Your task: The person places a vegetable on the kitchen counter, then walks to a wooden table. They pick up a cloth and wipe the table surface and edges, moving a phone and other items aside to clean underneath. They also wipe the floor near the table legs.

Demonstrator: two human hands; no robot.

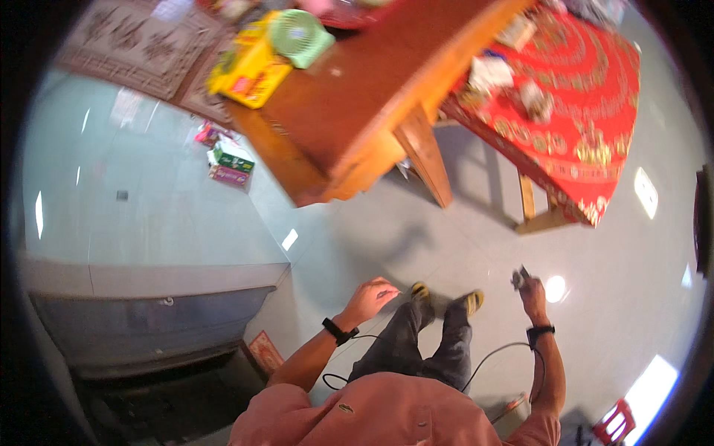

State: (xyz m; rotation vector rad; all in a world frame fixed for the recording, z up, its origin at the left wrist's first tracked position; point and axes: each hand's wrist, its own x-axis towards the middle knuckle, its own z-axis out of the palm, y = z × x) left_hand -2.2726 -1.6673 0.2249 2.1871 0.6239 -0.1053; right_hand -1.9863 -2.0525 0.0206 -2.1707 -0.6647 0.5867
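My left hand [372, 300] is raised in front of my left leg, its fingers curled and thumb near the fingertips; whether anything small is between them cannot be told. My right hand [532, 295] is out to the right, closed on a small dark and grey object [520, 278] that is too small to name. Both wrists wear black bands with thin dark cables running from them. Both hands are over the tiled floor, apart from the furniture ahead.
Ahead stands a wooden table [357, 106] bearing a green fan [300, 38] and a yellow package [254, 69]. At its right is a table with a red patterned cloth [585, 111] holding crumpled items. Small boxes [231, 161] lie at left. A red plastic stool [615, 422] is behind right.
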